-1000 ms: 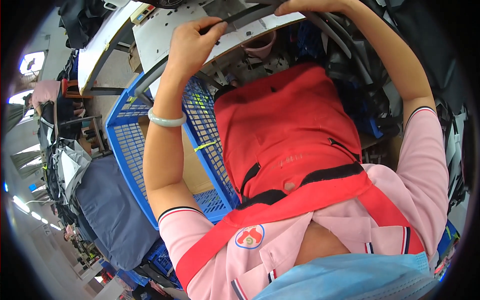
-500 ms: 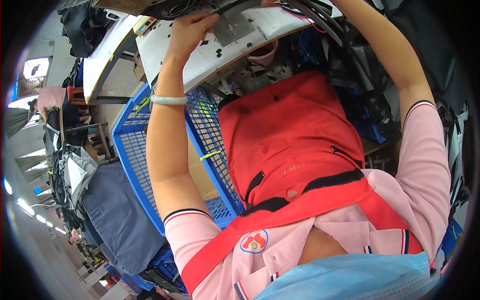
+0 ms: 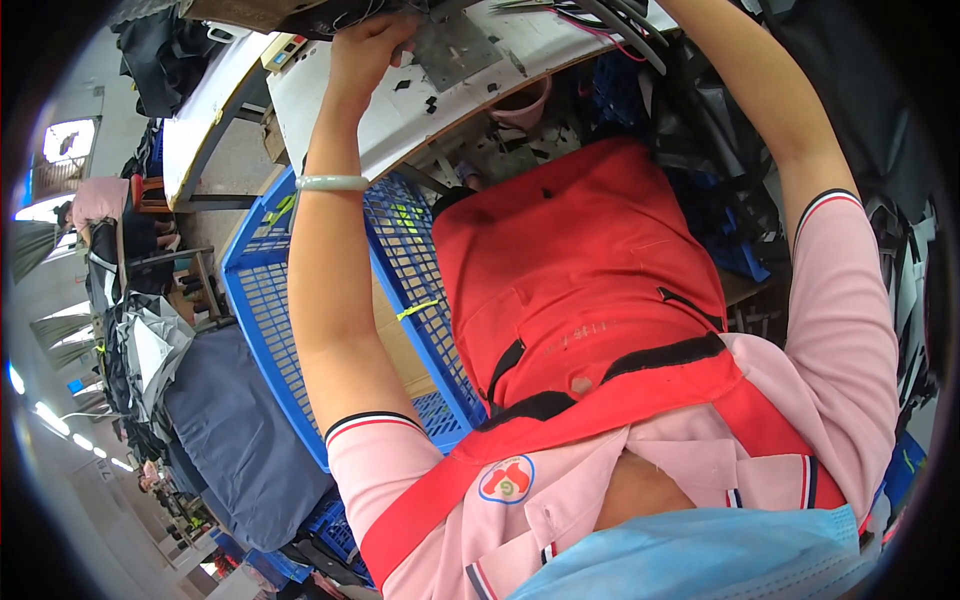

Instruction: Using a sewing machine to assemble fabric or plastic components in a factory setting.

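left hand [image 3: 368,48] fingers curled, resting on white table [image 3: 330,115] by grey plate [image 3: 455,48]; right hand out of view, fingers can't tell.

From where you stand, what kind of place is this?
Probably a garment or bag-making workshop. The left hand rests on a white worktable by a grey metal plate, a blue plastic mesh crate stands alongside, and dark fabric piles lie nearby.

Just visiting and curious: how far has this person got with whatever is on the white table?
Done: hard to tell; small dark bits lie loose on the white table. In hand: the left hand rests by a grey metal plate at the table's far edge; the right hand is out of view past the top edge. Left: cannot judge; a blue mesh crate stands beside the person's left arm, its contents unclear.
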{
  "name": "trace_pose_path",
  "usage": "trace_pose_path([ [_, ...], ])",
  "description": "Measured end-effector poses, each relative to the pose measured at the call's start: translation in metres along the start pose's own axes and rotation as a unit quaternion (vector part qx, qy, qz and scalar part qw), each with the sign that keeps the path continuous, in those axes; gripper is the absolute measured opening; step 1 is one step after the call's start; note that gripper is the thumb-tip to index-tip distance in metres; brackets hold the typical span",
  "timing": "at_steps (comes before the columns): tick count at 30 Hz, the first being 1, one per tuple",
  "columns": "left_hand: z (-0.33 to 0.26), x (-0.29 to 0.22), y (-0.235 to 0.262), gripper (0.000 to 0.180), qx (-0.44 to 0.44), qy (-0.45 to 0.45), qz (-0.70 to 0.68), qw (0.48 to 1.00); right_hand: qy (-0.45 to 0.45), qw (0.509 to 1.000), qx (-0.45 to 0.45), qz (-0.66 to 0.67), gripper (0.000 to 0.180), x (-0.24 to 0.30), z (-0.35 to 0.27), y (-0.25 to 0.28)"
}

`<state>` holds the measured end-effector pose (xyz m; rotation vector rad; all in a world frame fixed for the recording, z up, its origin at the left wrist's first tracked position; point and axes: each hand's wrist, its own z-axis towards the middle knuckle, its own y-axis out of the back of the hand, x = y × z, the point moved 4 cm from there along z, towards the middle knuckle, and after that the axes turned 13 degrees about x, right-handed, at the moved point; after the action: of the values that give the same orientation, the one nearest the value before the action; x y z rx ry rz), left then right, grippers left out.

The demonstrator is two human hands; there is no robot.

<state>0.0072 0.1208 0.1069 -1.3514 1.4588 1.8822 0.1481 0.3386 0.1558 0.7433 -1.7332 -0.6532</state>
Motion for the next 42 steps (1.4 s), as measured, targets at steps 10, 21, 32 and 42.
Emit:
trace_pose_path([
  [10,-0.004,0.029,0.030,0.029,-0.038,-0.007,0.000,0.999,0.047,0.998,0.016,0.047,0.040,0.013,0.003,-0.008],
  [21,-0.050,-0.035,-0.042,0.034,0.132,-0.008,0.219,0.967,0.446,0.836,-0.109,-0.301,0.026,0.090,-0.060,-0.186],
  [32,-0.076,0.026,-0.050,0.049,0.179,0.141,-0.002,0.974,0.232,0.944,0.044,-0.228,0.043,0.066,-0.042,-0.177],
  [42,-0.103,0.016,-0.057,0.040,0.124,0.060,0.043,0.990,0.028,0.989,0.009,-0.146,0.052,0.021,-0.072,-0.067],
])
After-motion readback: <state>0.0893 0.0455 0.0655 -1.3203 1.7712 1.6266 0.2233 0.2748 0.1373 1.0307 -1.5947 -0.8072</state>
